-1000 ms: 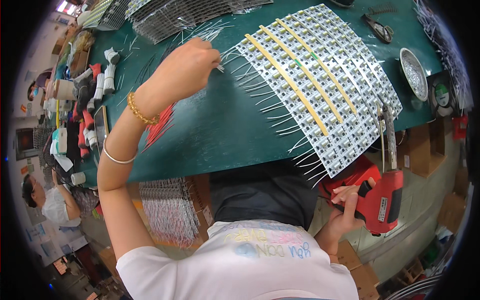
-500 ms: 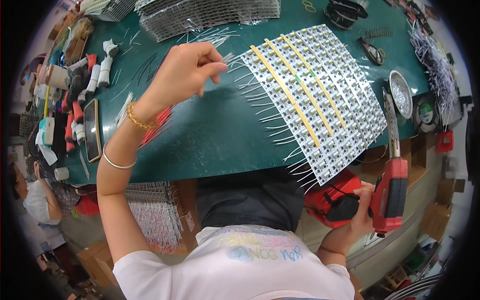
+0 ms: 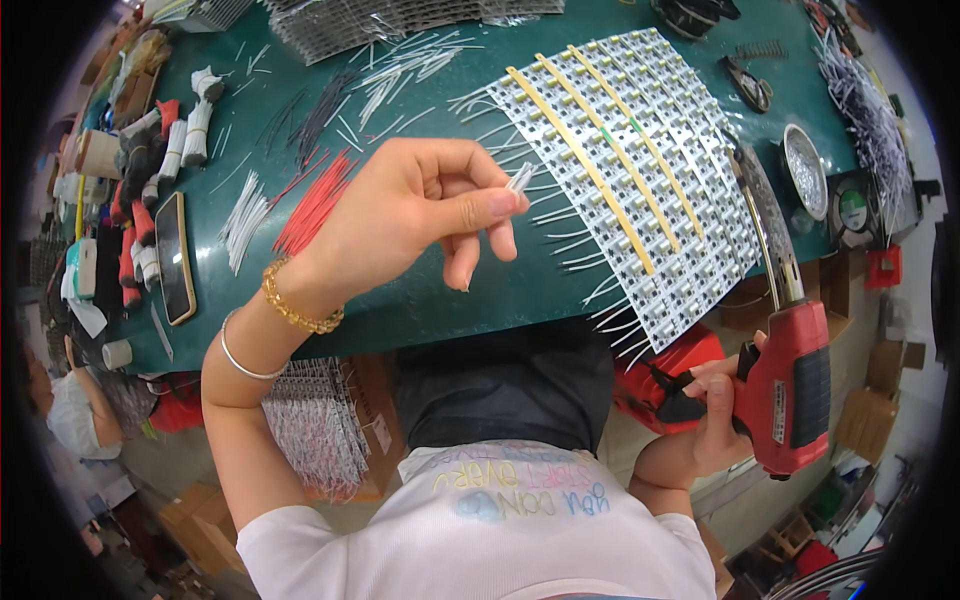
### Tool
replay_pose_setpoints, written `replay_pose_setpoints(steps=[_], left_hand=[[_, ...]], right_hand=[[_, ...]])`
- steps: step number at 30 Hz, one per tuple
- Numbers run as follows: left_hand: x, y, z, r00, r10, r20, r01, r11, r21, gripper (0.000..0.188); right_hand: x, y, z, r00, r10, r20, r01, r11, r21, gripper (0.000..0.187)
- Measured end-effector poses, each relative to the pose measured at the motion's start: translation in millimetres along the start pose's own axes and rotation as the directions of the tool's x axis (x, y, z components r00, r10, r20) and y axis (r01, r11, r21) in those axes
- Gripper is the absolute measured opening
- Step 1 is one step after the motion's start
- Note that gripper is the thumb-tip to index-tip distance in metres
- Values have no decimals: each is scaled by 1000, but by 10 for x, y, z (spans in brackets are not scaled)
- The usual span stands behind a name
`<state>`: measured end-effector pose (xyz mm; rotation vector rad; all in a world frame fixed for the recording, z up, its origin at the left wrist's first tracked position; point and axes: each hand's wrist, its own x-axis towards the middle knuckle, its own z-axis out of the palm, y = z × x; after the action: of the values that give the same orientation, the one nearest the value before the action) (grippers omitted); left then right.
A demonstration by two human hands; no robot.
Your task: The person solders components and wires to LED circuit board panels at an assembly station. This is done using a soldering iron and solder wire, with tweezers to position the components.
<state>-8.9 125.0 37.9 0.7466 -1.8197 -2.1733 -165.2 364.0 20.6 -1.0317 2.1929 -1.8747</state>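
Between the thumb and fingers of my left hand (image 3: 420, 205) is a small bunch of white wires (image 3: 521, 178), held above the table left of the circuit board panel (image 3: 695, 150). Three yellow strips lie across that panel, and short white wires (image 3: 572, 246) stick out along its left edge. My right hand (image 3: 715, 425) is closed round a red and black soldering gun (image 3: 785, 400), its long metal barrel pointing up by the panel's right edge. Loose red wires (image 3: 315, 205) and white wires (image 3: 243, 225) lie beyond my left forearm.
A phone (image 3: 176, 260) and bundled wires (image 3: 172, 150) lie at the left. Stacked panels (image 3: 400, 30) stand at the back. On the right are a metal dish (image 3: 804, 175), cutters (image 3: 747, 85) and a small fan (image 3: 853, 212). Another person (image 3: 82, 415) sits far left.
My left hand has moved right and nearer to me, and the white wires in it now show plainly. The soldering gun has shifted slightly, its barrel leaning more to the left.
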Motion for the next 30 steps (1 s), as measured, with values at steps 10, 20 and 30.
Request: replay_pose_setpoints(steps=[10,20,30], left_hand=[[-1,-126,456,987,-90,135,95,995,-34,14],[-91,-206,737,972,-161,170,173,983,-59,15],[-123,-414,934,989,-119,91,131,980,-148,14]], right_hand=[[-79,-115,274,974,217,64,-226,936,268,47],[21,-33,346,906,261,333,-345,911,225,18],[-23,80,338,909,176,377,-282,926,250,13]])
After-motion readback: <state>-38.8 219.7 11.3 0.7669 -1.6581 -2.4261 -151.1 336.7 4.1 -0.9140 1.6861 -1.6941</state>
